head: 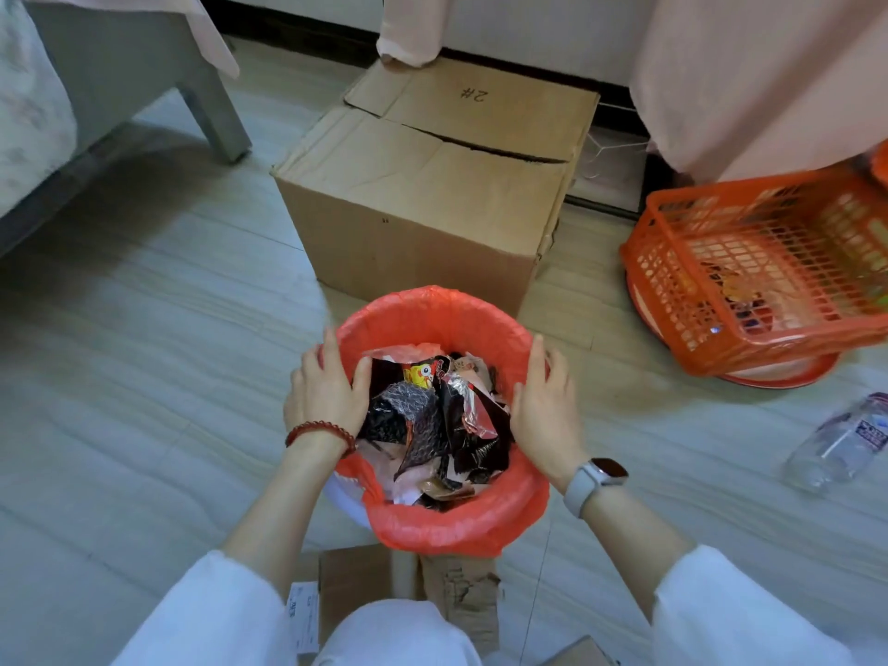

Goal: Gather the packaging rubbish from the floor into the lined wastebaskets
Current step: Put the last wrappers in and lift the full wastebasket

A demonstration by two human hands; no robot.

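A round wastebasket with a red-orange plastic liner point(447, 526) stands on the floor right in front of me. It is filled with crumpled snack wrappers point(432, 415), dark, silver and yellow. My left hand point(326, 391) lies on the left rim, thumb inside over the liner, fingers apart. My right hand point(543, 406) rests flat against the right rim, fingers together and stretched. Neither hand holds a loose item. A clear empty plastic bottle point(841, 444) lies on the floor at the right.
A big closed cardboard box point(423, 194) stands just behind the wastebasket. An orange mesh basket point(769, 271) holding some wrappers sits at the right on a round tray. Flattened cardboard pieces point(384, 588) lie by my knees. A bed frame leg point(211, 108) is at the upper left.
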